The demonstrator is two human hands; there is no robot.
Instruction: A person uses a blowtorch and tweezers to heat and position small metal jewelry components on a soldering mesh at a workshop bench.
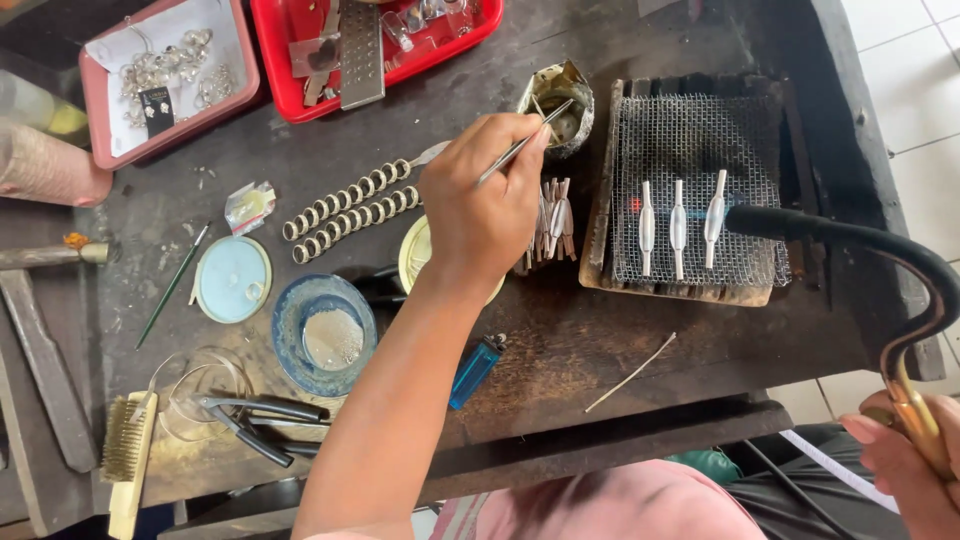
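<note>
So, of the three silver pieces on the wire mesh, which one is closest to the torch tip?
The rightmost silver piece: the black torch nozzle ends right beside it, while the middle piece and left piece lie farther along the wire mesh.

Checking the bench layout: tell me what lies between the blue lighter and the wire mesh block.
In the head view, between the blue lighter and the wire mesh block, only a thin pale stick lies on the dark bench; otherwise bare.

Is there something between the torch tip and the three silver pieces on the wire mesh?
Nothing visible. The torch, held by the right hand, has its black nozzle right beside the rightmost of the silver pieces on the wire mesh. The left hand with tweezers is off at the small pot.
</note>
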